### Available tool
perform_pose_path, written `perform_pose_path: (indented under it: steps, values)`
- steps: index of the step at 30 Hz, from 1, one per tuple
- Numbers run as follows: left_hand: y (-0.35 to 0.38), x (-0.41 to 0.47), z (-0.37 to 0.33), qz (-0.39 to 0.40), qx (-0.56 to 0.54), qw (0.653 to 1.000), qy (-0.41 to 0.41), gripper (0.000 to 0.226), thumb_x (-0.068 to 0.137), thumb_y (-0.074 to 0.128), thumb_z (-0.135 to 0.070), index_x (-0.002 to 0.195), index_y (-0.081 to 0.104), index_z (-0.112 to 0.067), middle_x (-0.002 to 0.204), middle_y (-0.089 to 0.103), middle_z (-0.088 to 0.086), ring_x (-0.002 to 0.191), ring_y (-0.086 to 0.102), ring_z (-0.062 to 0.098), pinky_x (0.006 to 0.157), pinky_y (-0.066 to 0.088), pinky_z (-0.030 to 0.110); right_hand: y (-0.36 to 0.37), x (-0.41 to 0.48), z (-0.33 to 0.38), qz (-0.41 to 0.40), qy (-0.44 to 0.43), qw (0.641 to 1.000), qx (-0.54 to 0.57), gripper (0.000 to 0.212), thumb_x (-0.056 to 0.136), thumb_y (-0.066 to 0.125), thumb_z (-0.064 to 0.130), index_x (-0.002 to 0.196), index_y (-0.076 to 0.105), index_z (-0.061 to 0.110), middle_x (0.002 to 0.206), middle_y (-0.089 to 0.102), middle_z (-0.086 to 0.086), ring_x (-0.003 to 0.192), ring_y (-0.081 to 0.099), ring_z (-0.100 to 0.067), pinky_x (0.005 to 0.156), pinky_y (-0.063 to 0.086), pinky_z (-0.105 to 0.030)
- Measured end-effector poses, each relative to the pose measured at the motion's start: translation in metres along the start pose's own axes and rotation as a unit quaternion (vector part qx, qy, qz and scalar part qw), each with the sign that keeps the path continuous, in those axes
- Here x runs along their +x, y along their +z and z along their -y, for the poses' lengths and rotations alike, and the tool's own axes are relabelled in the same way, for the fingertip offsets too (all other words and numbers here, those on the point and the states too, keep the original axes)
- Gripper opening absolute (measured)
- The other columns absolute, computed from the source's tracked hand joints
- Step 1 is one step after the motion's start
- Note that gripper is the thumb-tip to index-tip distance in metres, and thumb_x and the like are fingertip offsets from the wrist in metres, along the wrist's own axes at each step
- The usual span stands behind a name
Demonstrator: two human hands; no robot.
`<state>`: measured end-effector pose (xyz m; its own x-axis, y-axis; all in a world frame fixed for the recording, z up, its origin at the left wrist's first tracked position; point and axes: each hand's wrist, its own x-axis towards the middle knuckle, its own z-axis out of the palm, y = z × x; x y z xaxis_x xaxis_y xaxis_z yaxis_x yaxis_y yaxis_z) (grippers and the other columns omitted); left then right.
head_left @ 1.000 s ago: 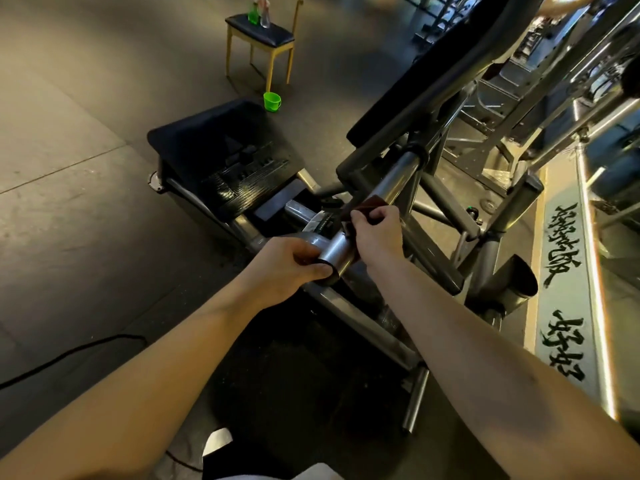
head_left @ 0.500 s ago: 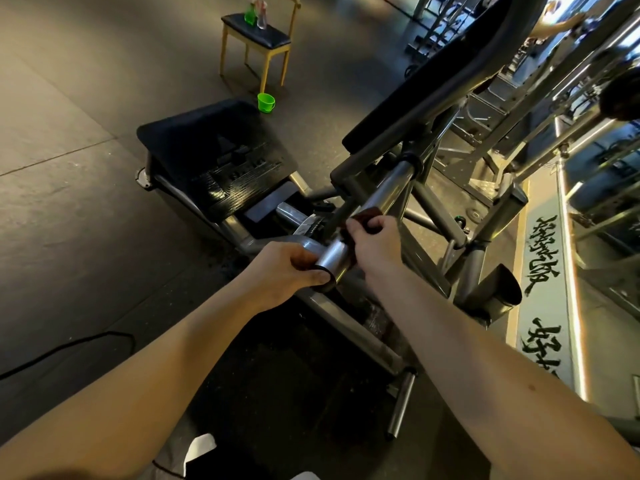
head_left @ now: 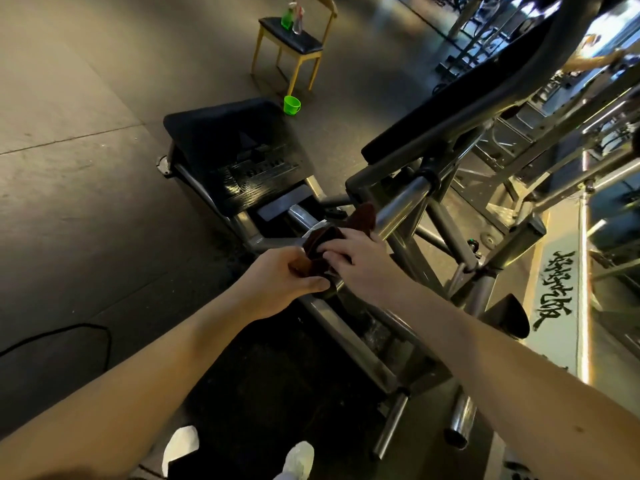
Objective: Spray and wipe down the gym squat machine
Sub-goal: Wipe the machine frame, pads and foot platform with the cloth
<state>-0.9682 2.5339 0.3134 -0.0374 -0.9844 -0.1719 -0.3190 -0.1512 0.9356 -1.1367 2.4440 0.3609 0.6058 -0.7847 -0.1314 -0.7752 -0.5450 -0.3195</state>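
Note:
The squat machine [head_left: 433, 140] fills the middle of the view, with a black footplate [head_left: 235, 157] at the left and a slanted back pad at the right. A chrome weight peg [head_left: 401, 199] juts toward me from its frame. A dark brown cloth [head_left: 360, 216] is draped over the near end of the peg. My left hand [head_left: 280, 282] pinches the cloth's near part at the peg's end. My right hand [head_left: 360, 258] grips the cloth from the right side, fingers curled over it. The peg's tip is hidden under cloth and hands.
A yellow-legged chair [head_left: 291, 43] with spray bottles [head_left: 292, 17] on its seat stands at the back; a green cup [head_left: 291, 105] sits on the floor by it. A black cable [head_left: 69, 334] crosses the floor at left. More metal racks [head_left: 571, 133] crowd the right.
The cloth has come down the peg toward its near end. My left hand, which gripped the bare peg end, now holds the cloth, and my right hand has shifted down with it.

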Motion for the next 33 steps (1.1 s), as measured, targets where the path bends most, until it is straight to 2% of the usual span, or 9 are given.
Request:
perform_pose_path:
  steps: [4,9,11,14,18,21,26,30,33]
  values:
    - [0.004,-0.002,-0.001,-0.026,0.004,0.999,-0.020,0.017,0.087,0.078,-0.038,0.099,0.066,-0.034,0.093,0.071,-0.012,0.084,0.067,-0.003,0.076,0.052,0.020,-0.016,0.028,-0.029,0.062,-0.049,0.996,-0.049,0.029,0.107,0.046,0.040,0.123,0.069,0.036,0.109,0.059,0.011,0.109,0.045,-0.008,0.107,0.026,-0.035]
    - [0.016,-0.011,-0.007,-0.110,0.006,0.992,-0.066,0.024,0.084,0.082,-0.040,0.101,0.069,-0.030,0.096,0.070,-0.008,0.086,0.067,0.002,0.077,0.052,0.021,-0.033,0.065,-0.047,0.174,-0.040,0.977,-0.113,0.029,0.106,0.039,0.046,0.110,0.068,0.040,0.114,0.065,0.007,0.110,0.058,-0.017,0.097,0.042,-0.040]
    - [0.029,-0.017,-0.012,-0.165,0.017,0.983,-0.075,0.021,0.085,0.081,-0.038,0.100,0.068,-0.030,0.094,0.069,-0.009,0.085,0.065,0.001,0.075,0.049,0.018,-0.031,0.062,-0.043,0.198,-0.083,0.973,-0.086,0.025,0.107,0.038,0.049,0.106,0.063,0.044,0.114,0.064,0.009,0.113,0.058,-0.018,0.098,0.041,-0.041]
    - [0.054,-0.027,-0.018,-0.263,0.020,0.959,-0.102,0.019,0.086,0.080,-0.039,0.098,0.069,-0.028,0.090,0.071,-0.008,0.082,0.066,0.003,0.075,0.051,0.021,-0.018,0.042,-0.028,0.213,-0.197,0.955,-0.057,0.030,0.108,0.038,0.047,0.125,0.062,0.042,0.118,0.063,0.011,0.117,0.056,-0.018,0.106,0.038,-0.048]
    - [0.086,-0.033,-0.025,-0.369,0.006,0.922,-0.117,0.018,0.090,0.076,-0.035,0.101,0.070,-0.023,0.085,0.070,-0.005,0.066,0.060,-0.002,0.061,0.045,0.017,-0.012,0.032,-0.034,0.180,-0.286,0.940,-0.037,0.036,0.110,0.035,0.044,0.138,0.056,0.035,0.117,0.060,0.006,0.115,0.056,-0.021,0.105,0.039,-0.049]
    - [0.100,-0.036,-0.033,-0.395,-0.021,0.910,-0.123,0.026,0.095,0.071,-0.031,0.119,0.070,-0.022,0.103,0.071,-0.009,0.089,0.065,0.000,0.072,0.047,0.012,-0.019,0.048,-0.069,0.123,-0.291,0.946,-0.066,0.033,0.110,0.035,0.041,0.131,0.059,0.033,0.112,0.063,0.003,0.113,0.059,-0.023,0.095,0.038,-0.045]
    - [0.102,-0.034,-0.043,-0.357,-0.025,0.924,-0.136,0.029,0.102,0.061,-0.035,0.129,0.068,-0.029,0.110,0.071,-0.012,0.101,0.066,0.007,0.076,0.047,0.013,-0.026,0.075,-0.142,-0.054,-0.185,0.976,-0.102,0.026,0.105,0.034,0.032,0.102,0.059,0.028,0.099,0.057,-0.001,0.108,0.055,-0.028,0.102,0.035,-0.050]
    - [0.095,-0.027,-0.045,-0.326,-0.012,0.935,-0.139,0.027,0.101,0.060,-0.039,0.126,0.068,-0.033,0.110,0.071,-0.011,0.103,0.065,0.012,0.083,0.050,0.023,-0.003,0.061,-0.147,-0.137,-0.101,0.984,0.049,0.029,0.108,0.037,0.034,0.118,0.063,0.024,0.139,0.053,-0.008,0.145,0.031,-0.029,0.120,0.016,-0.060]
    - [0.094,-0.027,-0.040,-0.316,-0.033,0.938,-0.139,0.026,0.100,0.062,-0.038,0.124,0.069,-0.034,0.111,0.071,-0.010,0.107,0.065,0.014,0.085,0.048,0.023,0.016,0.028,-0.121,-0.179,-0.012,0.969,0.170,0.029,0.107,0.045,0.028,0.134,0.057,0.024,0.168,0.024,-0.007,0.158,0.005,-0.029,0.123,0.013,-0.062]
